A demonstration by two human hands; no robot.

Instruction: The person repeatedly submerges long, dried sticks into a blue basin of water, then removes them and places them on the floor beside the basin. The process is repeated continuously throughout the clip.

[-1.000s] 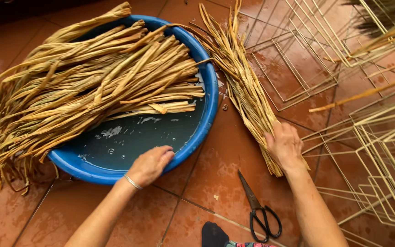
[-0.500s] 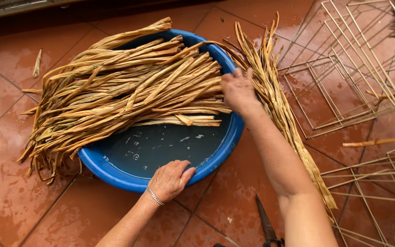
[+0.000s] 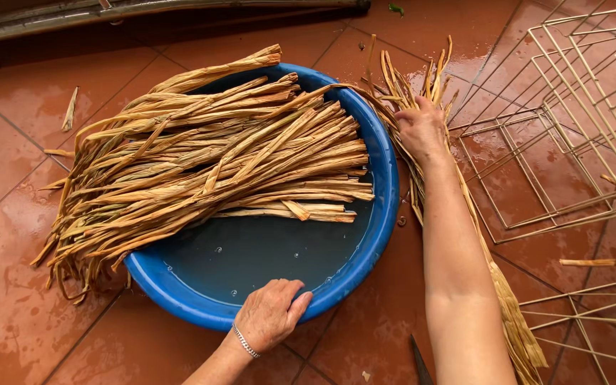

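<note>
Head view looked straight down on a wet, red tiled floor (image 3: 30,142) where a round blue basin (image 3: 365,242) held shallow water and a thick heap of dried, tan plant strips (image 3: 208,171). The left hand (image 3: 271,314) lay over the near rim of the basin, palm down, fingers curled loosely on the plastic edge; it clasped nothing else, only steadying itself on the rim. A thin bracelet (image 3: 245,342) circled that wrist. Beyond the left hand lay open water, and past the water the strips stretched across the basin, their far ends hanging over its left edge onto the tiles.

The right hand (image 3: 421,130) rested just outside the basin's right rim, pressed down on a second bundle of strips (image 3: 515,321) that lay on the floor. Whether its fingers were closed around those strips or merely flat upon them could not be told, since the back of the hand hid them. The bundle's tips fanned out beyond the right hand, and its length ran back beneath the forearm toward the person. To the right of that hand stood pale wire frames (image 3: 572,121), stacked in open squares on the tiles. A dark pointed tip (image 3: 419,360), likely of scissors, showed near the right elbow. A single loose strip (image 3: 70,108) lay on the floor well apart from both hands.
</note>
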